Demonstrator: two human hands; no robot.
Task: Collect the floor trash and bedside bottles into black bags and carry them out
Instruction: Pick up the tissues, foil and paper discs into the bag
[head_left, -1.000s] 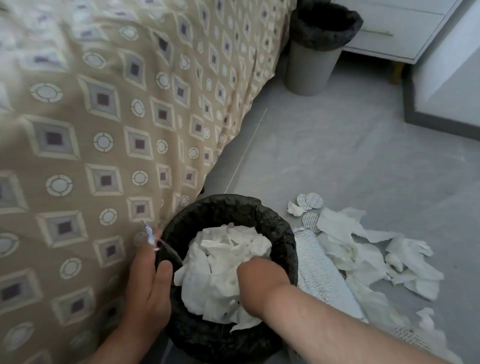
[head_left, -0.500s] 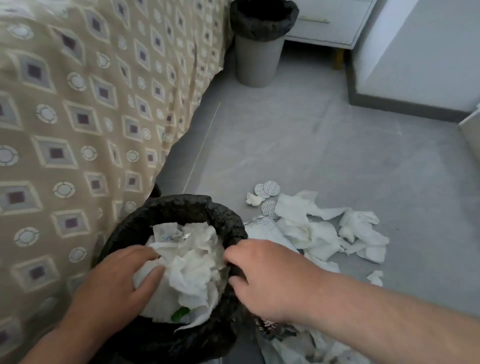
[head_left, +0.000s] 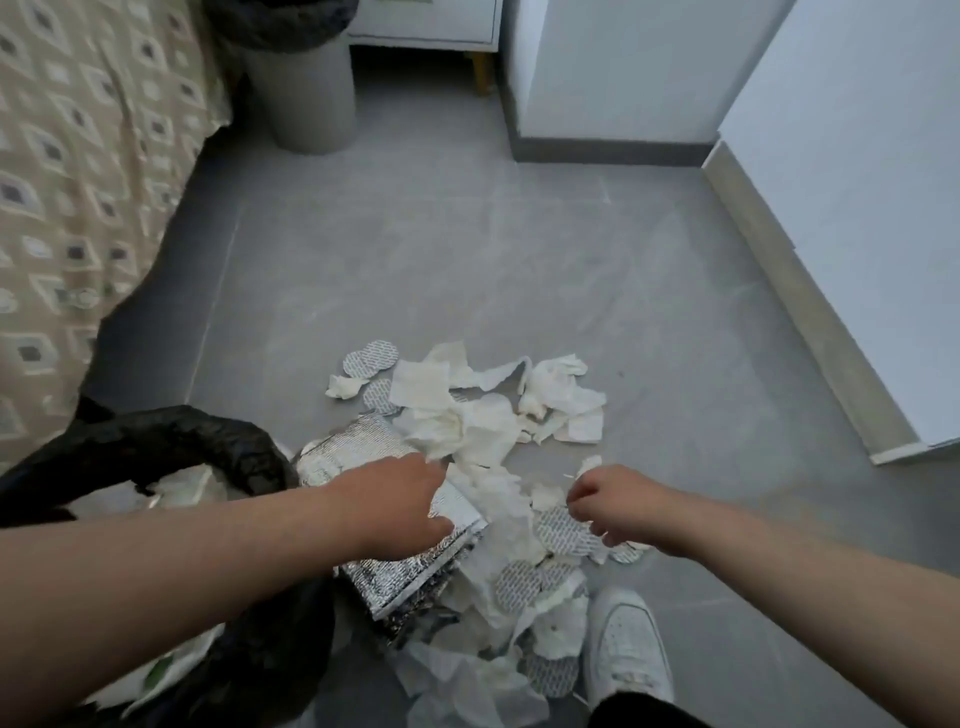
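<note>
White tissues (head_left: 470, 426) and silver foil (head_left: 400, 566) on grey floor (head_left: 519, 260); black bag (head_left: 171, 441); beige diamond-patterned bedspread (head_left: 78, 182).

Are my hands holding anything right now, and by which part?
Cannot be told. The left hand lies over the silver foil bag toward the tissues; the right hand curls above a round foil seal. No grip shows.

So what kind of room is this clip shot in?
Most likely a bedroom: a patterned bedspread hangs down at the left, a lined waste bin stands beside a white nightstand, and tissue scraps litter the grey tiled floor.
</note>
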